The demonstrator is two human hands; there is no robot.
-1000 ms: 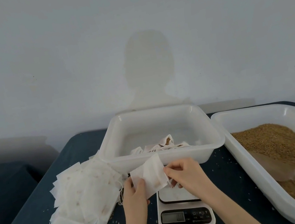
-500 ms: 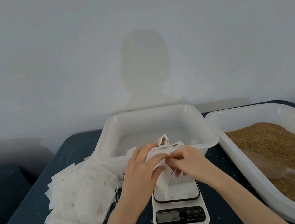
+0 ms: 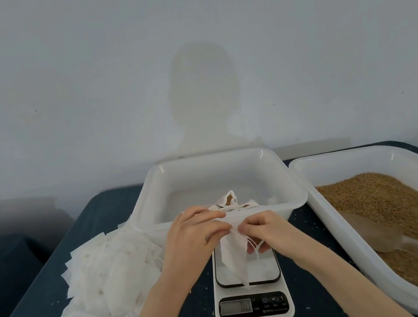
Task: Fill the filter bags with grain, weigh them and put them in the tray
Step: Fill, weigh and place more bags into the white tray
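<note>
- Dark blue cloth-covered table (image 3: 106,211) stands against a pale grey wall
- Left hand (image 3: 190,234) and right hand (image 3: 265,231) both pinch the top edge of an empty white filter bag (image 3: 234,260), which hangs above the white digital kitchen scale (image 3: 250,289)
- Just beyond the hands, a white plastic tray (image 3: 214,165) holds a few filled bags (image 3: 230,201)
- At left lies a heap of empty white filter bags (image 3: 97,276)
- At right, a long white tub (image 3: 340,158) holds brown grain (image 3: 381,201) and a translucent scoop (image 3: 375,233)
</note>
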